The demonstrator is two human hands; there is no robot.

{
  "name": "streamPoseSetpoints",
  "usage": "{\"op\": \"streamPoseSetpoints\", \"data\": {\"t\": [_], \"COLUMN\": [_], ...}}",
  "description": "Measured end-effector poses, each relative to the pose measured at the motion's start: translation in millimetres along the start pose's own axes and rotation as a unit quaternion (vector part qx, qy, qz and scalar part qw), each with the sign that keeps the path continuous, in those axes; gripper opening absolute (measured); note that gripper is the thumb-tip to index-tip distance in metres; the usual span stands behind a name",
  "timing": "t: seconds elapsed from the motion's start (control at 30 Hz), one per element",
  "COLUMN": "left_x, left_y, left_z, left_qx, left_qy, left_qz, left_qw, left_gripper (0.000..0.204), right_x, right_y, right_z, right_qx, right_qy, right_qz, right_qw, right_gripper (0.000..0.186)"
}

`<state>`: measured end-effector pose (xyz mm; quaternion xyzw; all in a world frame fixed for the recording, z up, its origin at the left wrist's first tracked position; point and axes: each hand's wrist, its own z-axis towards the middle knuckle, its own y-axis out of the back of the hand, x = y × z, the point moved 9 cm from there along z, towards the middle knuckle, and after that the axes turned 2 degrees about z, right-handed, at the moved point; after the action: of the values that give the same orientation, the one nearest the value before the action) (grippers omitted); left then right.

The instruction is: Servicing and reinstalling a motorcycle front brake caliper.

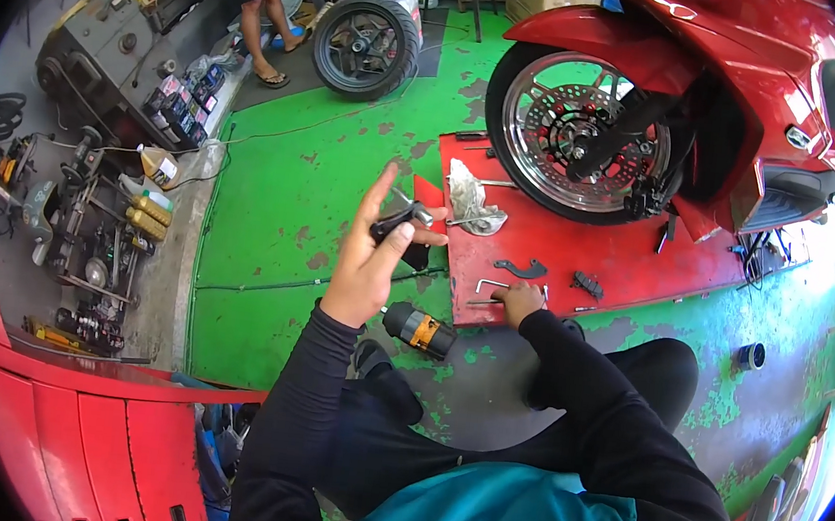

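Note:
My left hand [369, 261] is raised over the green floor. Its thumb and fingers pinch a small black and silver metal part [401, 219], while the index finger points up. Down at the red platform's [568, 260] near edge, my right hand [519, 302] has its fingers closed at one end of a thin metal rod [481, 303]. Just beside these fingers lies an L-shaped hex key [490, 285]. Farther back are a dark curved lever [521, 268] and a small black part [588, 284]. A crumpled pale rag [473, 201] rests at the platform's left side.
A red motorcycle's front wheel [510, 139] stands on the platform. By my feet lies a black and orange power tool [419, 331]. Metal parts and bottles [147, 214] crowd the left; a red cabinet [70, 428] is nearer. Behind, a person [258, 4] stands beside a loose wheel [366, 47].

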<state>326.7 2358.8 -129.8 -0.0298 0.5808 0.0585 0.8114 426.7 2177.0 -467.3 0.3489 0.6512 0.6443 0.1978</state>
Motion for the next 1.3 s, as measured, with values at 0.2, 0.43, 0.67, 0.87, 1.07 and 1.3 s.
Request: {"op": "streamPoseSetpoints", "data": {"t": [0.2, 0.43, 0.67, 0.87, 1.07, 1.3], "left_x": [3, -16, -35, -37, -42, -51], "left_y": [1, -2, -26, -31, -34, -46], "left_z": [-6, -9, -10, -15, -12, -17], "left_qx": [0.000, -0.038, -0.018, -0.082, -0.036, 0.019], "left_qy": [-0.002, -0.109, -0.223, -0.137, -0.131, -0.182], "left_qz": [0.087, 0.325, 0.431, 0.239, 0.224, 0.324], "left_qw": [0.996, 0.939, 0.874, 0.958, 0.965, 0.928], "left_gripper": [0.067, 0.073, 0.078, 0.080, 0.079, 0.066], "right_x": [31, 106, 139, 135, 132, 131], "right_y": [66, 277, 333, 342, 336, 337], "right_z": [7, 7, -34, -63, -76, -82], "right_qx": [-0.273, -0.257, -0.265, -0.331, -0.357, -0.292], "right_qy": [0.046, 0.163, 0.207, 0.230, 0.233, 0.208], "right_qz": [0.064, 0.533, 0.400, 0.292, 0.341, 0.380], "right_qw": [0.959, 0.789, 0.852, 0.867, 0.838, 0.853], "right_gripper": [0.022, 0.025, 0.018, 0.013, 0.012, 0.012]}}
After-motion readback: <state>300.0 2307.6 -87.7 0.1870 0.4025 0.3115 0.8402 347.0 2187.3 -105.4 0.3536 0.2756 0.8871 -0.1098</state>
